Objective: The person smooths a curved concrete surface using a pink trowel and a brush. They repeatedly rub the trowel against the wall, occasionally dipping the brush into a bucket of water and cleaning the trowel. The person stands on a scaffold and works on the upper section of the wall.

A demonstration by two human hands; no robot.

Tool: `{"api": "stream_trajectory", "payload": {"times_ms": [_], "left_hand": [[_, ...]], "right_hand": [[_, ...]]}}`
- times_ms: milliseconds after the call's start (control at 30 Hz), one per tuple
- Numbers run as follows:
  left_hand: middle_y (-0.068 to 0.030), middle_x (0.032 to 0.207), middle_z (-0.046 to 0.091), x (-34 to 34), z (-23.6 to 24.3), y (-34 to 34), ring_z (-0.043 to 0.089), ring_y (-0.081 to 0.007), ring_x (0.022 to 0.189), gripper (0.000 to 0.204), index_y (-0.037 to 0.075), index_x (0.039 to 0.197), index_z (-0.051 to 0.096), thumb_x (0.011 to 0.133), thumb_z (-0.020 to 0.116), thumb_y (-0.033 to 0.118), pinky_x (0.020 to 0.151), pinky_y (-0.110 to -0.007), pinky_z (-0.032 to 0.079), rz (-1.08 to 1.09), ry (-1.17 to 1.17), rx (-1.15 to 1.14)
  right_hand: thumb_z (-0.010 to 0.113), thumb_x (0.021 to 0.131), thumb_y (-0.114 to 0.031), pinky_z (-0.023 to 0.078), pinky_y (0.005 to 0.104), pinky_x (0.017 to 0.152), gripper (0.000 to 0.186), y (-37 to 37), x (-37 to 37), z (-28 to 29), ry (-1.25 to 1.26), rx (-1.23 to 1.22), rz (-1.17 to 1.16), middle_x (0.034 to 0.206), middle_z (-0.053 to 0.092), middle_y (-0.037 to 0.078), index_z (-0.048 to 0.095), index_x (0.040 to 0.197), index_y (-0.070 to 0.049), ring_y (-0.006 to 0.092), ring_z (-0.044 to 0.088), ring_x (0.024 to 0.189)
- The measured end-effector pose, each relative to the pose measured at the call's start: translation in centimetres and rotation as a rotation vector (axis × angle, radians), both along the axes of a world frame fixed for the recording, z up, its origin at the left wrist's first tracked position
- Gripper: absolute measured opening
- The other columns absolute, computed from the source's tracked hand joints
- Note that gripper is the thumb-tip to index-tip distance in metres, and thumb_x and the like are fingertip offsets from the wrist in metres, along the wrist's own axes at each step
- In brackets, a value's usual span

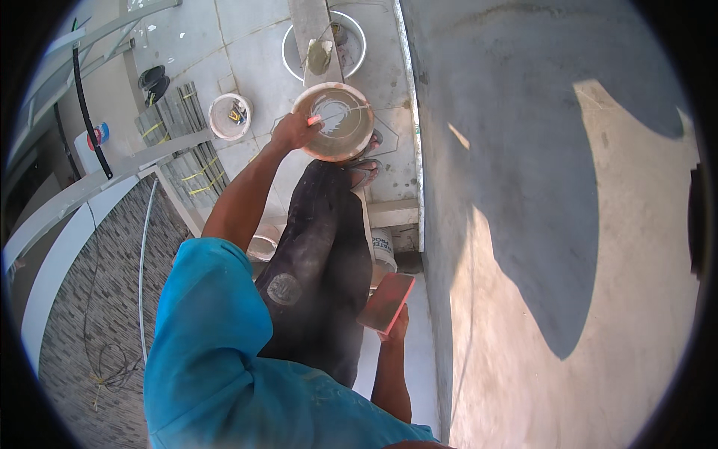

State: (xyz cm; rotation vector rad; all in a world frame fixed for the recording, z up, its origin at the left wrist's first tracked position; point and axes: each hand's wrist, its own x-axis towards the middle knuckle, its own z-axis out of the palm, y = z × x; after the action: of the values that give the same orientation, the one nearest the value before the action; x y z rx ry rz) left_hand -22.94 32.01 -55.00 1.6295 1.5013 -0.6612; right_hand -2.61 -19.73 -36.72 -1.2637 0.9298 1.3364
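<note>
My left hand (294,133) is closed round the orange-red end of a thin tool (315,120), held over a wide round basin (354,142). A cloudy, pale liquid seems to lie in the basin; the tool's far end is too fine to make out. Lower down, close to the wall, my right hand (395,326) grips a red plastering float (389,301). The float's broad face is tilted up and looks smeared with brownish grey. My fingers under the float are partly hidden.
Right of me rises a grey plastered wall (516,172) with sunlit patches. A plank (308,26) crosses a large white tub (364,45). A small bucket (230,127), strapped bundles of grey strips (198,176) and a railing (90,183) lie left. A white bucket (384,247) stands by my legs.
</note>
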Motion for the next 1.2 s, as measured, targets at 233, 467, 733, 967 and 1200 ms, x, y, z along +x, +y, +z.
{"api": "stream_trajectory", "payload": {"times_ms": [233,467,733,967,1200], "left_hand": [[-0.0219,0.088,0.072,4.1,11.2,1.9,0.071,-0.0404,0.086,0.044,0.007,0.093,0.077,0.091,0.061,0.047,0.077,-0.051,0.056,-0.064,0.044,0.145],[-0.0188,0.084,0.073,2.0,18.1,12.4,0.071,-0.0392,0.082,0.044,0.010,0.095,0.077,0.091,0.061,0.051,0.073,-0.050,0.057,-0.090,0.021,0.362],[-0.0179,0.087,0.074,2.1,13.0,22.7,0.072,-0.0379,0.084,0.043,0.013,0.100,0.077,0.092,0.061,0.051,0.073,-0.048,0.058,-0.087,0.084,0.425],[-0.0197,0.093,0.073,2.6,5.7,31.4,0.071,-0.0397,0.087,0.046,0.007,0.107,0.070,0.096,0.058,0.050,0.075,-0.049,0.055,-0.138,0.123,0.531],[-0.0229,0.080,0.070,-0.6,-1.0,34.9,0.068,-0.0450,0.079,0.048,0.006,0.094,0.073,0.097,0.054,0.050,0.071,-0.053,0.054,-0.059,0.093,0.833]], "right_hand": [[0.044,0.105,-0.037,0.057,0.0471,0.092,0.043,2.0,2.1,1.7,-0.231,0.009,0.339,0.123,0.066,0.013,0.055,0.134,-0.007,0.0303,0.066,0.110],[0.059,0.097,-0.038,0.055,0.0448,0.092,0.049,4.3,3.2,2.9,-0.283,0.022,0.343,0.121,0.065,0.012,0.053,0.134,-0.007,0.0290,0.065,0.111],[0.044,0.105,-0.035,0.059,0.0443,0.083,0.039,10.2,2.7,3.5,-0.053,-0.088,0.023,0.117,0.066,0.011,0.056,0.130,-0.007,0.0295,0.068,0.101],[0.042,0.105,-0.035,0.060,0.0434,0.082,0.040,18.5,2.6,3.1,-0.186,-0.175,0.373,0.116,0.066,0.012,0.054,0.131,-0.006,0.0292,0.068,0.101],[0.039,0.107,-0.035,0.060,0.0430,0.084,0.042,18.2,3.2,1.4,-0.193,-0.224,0.509,0.119,0.066,0.014,0.054,0.131,-0.004,0.0289,0.068,0.103]]}}
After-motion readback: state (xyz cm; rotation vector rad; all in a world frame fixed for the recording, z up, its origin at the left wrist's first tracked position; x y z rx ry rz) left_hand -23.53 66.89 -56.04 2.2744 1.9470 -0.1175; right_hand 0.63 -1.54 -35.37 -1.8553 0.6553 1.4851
